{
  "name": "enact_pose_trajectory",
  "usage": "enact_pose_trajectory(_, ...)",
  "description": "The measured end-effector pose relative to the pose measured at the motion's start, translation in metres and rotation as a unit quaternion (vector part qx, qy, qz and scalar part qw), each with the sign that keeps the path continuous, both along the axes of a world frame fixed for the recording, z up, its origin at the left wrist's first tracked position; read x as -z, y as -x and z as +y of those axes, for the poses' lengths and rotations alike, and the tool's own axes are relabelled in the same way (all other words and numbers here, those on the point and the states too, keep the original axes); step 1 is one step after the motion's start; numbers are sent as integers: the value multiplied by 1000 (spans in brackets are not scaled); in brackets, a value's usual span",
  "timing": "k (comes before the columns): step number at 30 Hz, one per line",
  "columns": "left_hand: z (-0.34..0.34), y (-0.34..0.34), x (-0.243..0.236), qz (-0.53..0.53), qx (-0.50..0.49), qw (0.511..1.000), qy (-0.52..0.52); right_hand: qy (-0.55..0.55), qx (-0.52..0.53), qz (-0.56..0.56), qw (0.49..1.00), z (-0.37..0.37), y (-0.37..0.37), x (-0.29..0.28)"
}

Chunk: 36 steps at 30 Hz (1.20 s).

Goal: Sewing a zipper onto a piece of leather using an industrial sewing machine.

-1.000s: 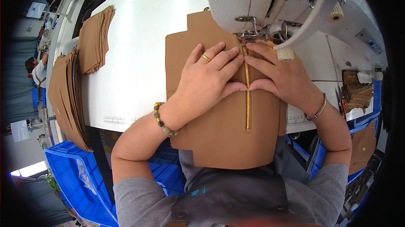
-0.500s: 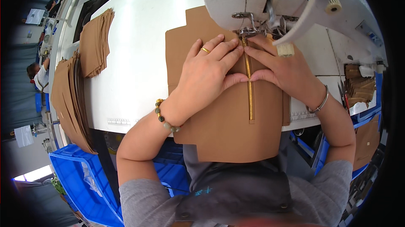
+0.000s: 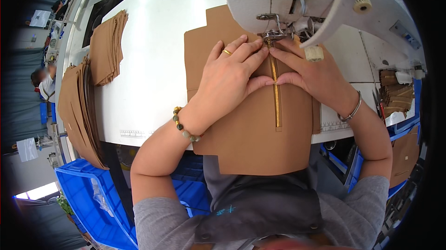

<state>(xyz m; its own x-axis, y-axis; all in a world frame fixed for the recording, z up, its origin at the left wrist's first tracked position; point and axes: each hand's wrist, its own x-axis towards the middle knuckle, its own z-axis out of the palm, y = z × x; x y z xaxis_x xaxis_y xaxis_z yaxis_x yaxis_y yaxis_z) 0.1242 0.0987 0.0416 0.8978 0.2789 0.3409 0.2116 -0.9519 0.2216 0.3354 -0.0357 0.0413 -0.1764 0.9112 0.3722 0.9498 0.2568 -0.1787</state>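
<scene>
Head view: left hand (image 3: 227, 80) and right hand (image 3: 316, 76) flat, fingers spread, pressing brown panel (image 3: 251, 124) on white table (image 3: 153, 64). Gold zipper (image 3: 276, 97) runs between thumbs, top end under presser foot (image 3: 275, 35). Judging: seam near top; most zipper length unsewn toward me.

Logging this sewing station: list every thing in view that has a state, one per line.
left hand: flat, pressing the brown panel
right hand: flat, pressing the brown panel
brown panel: flat, overhanging the table edge
brass zipper: closed, lying straight, top under the presser foot
presser foot: on the zipper top
cut brown pieces: stacked
</scene>
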Motion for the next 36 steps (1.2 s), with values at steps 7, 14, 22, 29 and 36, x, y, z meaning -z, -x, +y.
enact_pose_trajectory(7, 1, -1, 1, -5, -3, 1000, -2, -21, 1, -4, 1000, 1, 0, 1)
enact_pose_trajectory(14, 1, -2, 0, -11, -4, 1000, -3, -33, -1, 7, 999, 3, -1, 1)
enact_pose_trajectory(22, -2, 0, 2, -15, -10, 1000, -21, -84, 40, -37, 995, 3, 1, 4)
enact_pose_trajectory(29, -69, 48, -25, 51, -2, 999, 17, -95, 21, -24, 995, -24, 5, -21)
enact_pose_trajectory(36, -131, 66, -16, 63, 10, 998, -7, -45, 24, 125, 991, -95, 20, -25)
